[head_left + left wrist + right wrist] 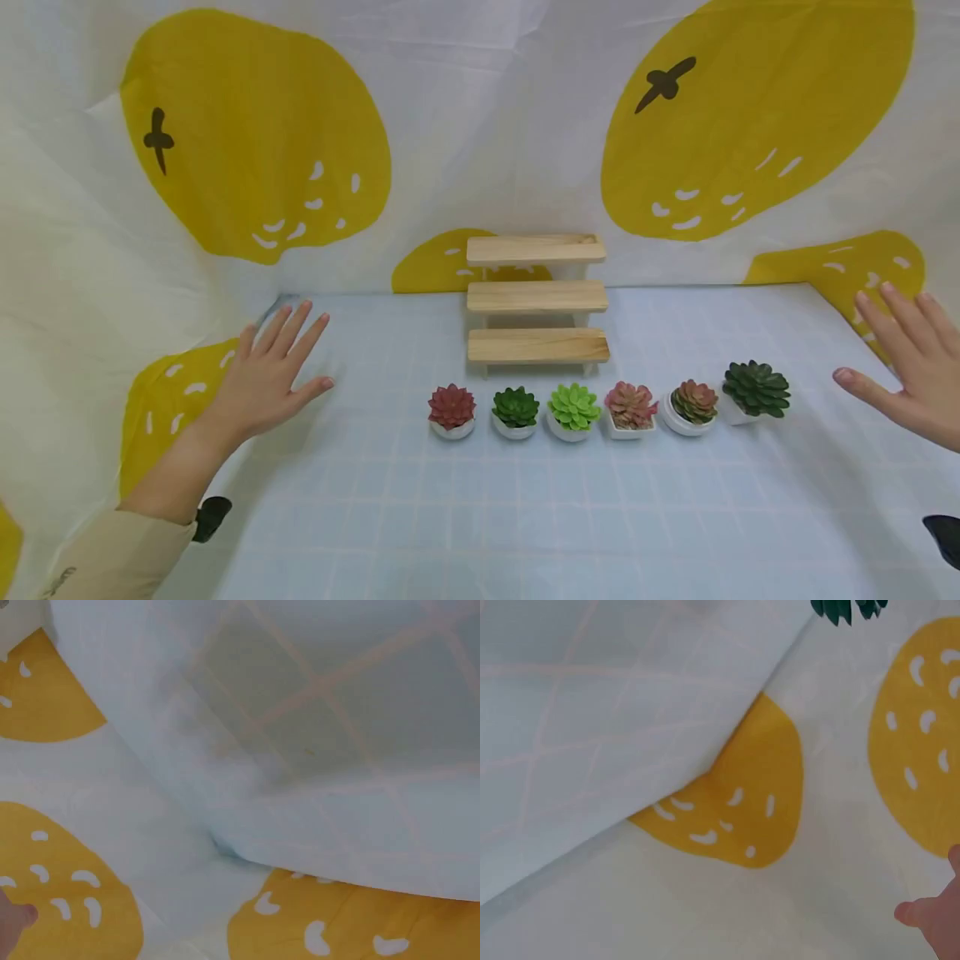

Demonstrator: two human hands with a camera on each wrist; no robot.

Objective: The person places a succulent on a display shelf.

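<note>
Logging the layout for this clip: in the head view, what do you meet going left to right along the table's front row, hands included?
Left hand → red succulent → dark green succulent → light green succulent → pink succulent → reddish-green succulent → large dark green succulent → right hand.

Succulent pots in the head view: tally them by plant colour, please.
Red or pink succulents: 3
Dark green succulents: 2
Light green succulent: 1
Total: 6 pots
</note>
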